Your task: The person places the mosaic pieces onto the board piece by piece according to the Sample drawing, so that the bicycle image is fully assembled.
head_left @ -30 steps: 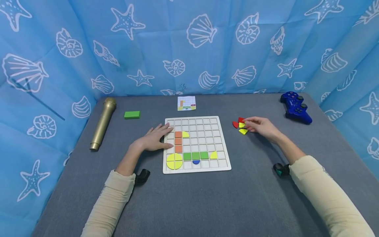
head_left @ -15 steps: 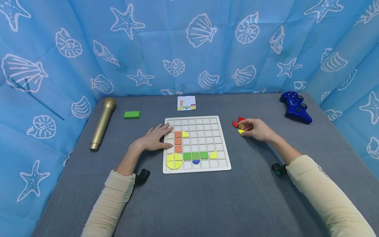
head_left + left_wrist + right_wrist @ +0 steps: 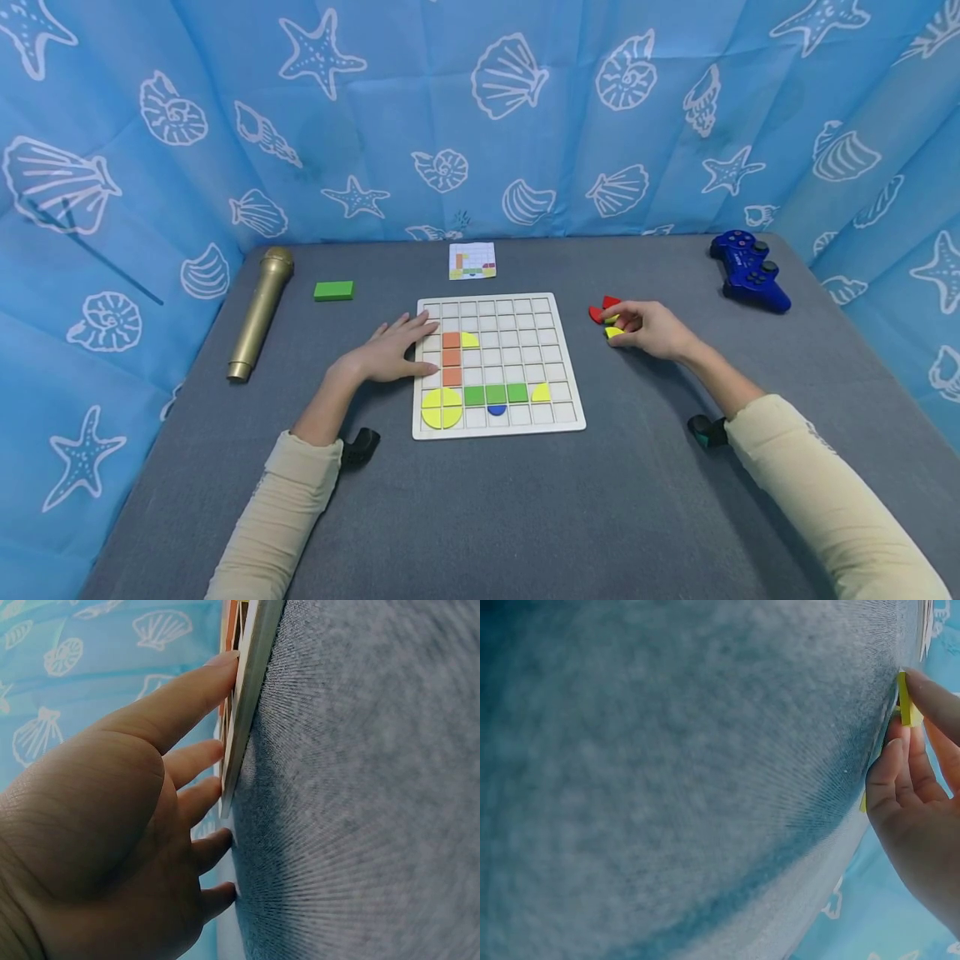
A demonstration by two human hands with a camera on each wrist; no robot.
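My left hand (image 3: 388,350) rests with spread, straight fingers on the left edge of a white gridded board (image 3: 531,417); in the left wrist view the thumb touches its rim. Set in the grid are orange squares (image 3: 452,357), green squares (image 3: 496,394), a yellow circle of quarter pieces (image 3: 442,408), two more yellow quarter pieces and a blue half-round piece (image 3: 497,409). To the board's right, my right hand (image 3: 654,328) pinches a yellow quarter-circle piece (image 3: 905,699) at the table. Red pieces (image 3: 596,314) and another yellow piece lie by its fingertips, partly hidden.
A small pattern card (image 3: 472,261) lies behind the board. At the left are a green block (image 3: 333,291) and a gold microphone (image 3: 261,315); a blue game controller (image 3: 750,272) sits at the back right. A blue shell-print curtain (image 3: 510,125) borders the grey table (image 3: 495,517).
My right hand has moved slightly left and closed its fingertips on the near yellow piece, which has tilted a little. My left hand and the board stay put.
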